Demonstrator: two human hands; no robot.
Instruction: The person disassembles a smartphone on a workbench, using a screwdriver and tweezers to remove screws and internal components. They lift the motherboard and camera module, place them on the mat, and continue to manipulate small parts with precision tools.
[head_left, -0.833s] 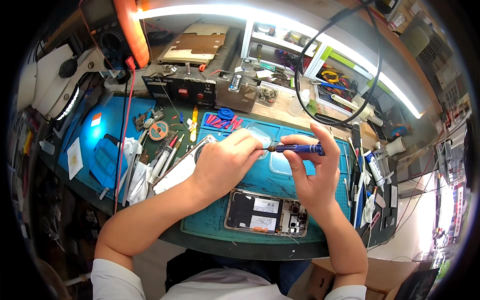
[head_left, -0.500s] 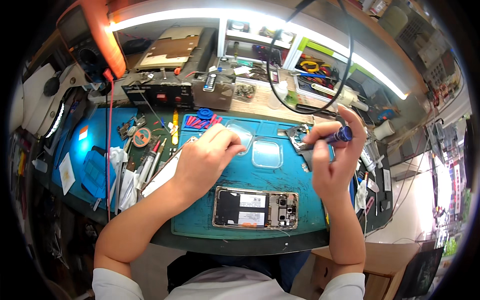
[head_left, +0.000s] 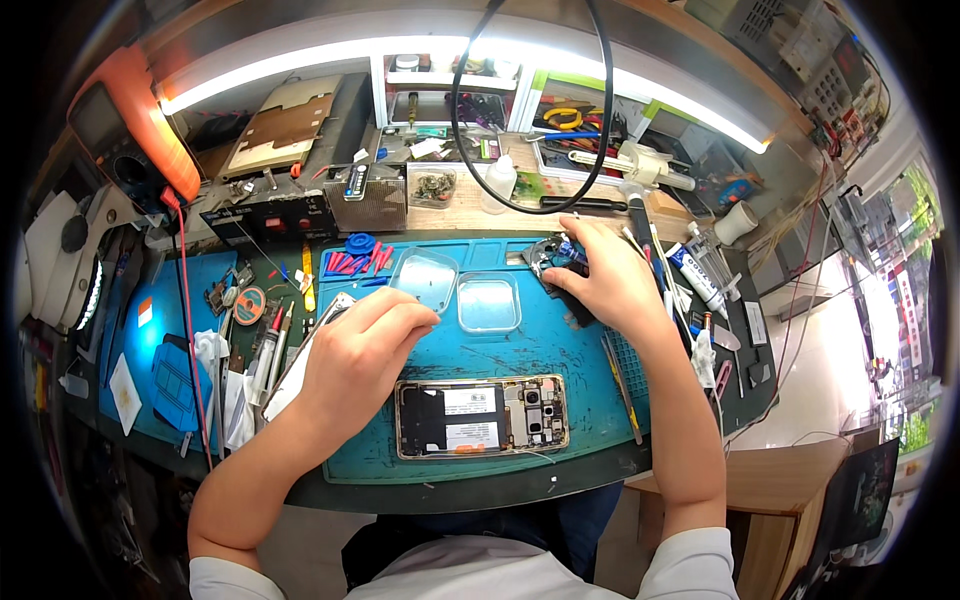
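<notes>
My left hand [head_left: 360,350] hovers over the blue mat, thumb and fingertips pinched together; whatever they hold, if anything, is too small to make out. Just beyond those fingertips is a clear plastic lid [head_left: 425,278], beside a small clear square box [head_left: 489,303]. At the far right of the mat, my right hand [head_left: 612,285] is lowered with its fingers curled round a dark blue screwdriver [head_left: 572,253], partly hidden by them. Under and beside it lies a dark metal phone part [head_left: 540,262]. An opened phone [head_left: 482,418] lies nearest me, its battery and cameras exposed.
A black cable loop [head_left: 455,110] hangs over the bench. Tweezers [head_left: 622,390] lie on the mat's right side. Pink and blue small pieces [head_left: 360,258] sit at the back left, near an orange multimeter [head_left: 150,130]. A white dropper bottle [head_left: 499,183] stands behind the mat.
My right hand has come down and inward with the screwdriver, onto the dark metal part. My left hand stays pinched near the clear lid. The whole view has shifted a little.
</notes>
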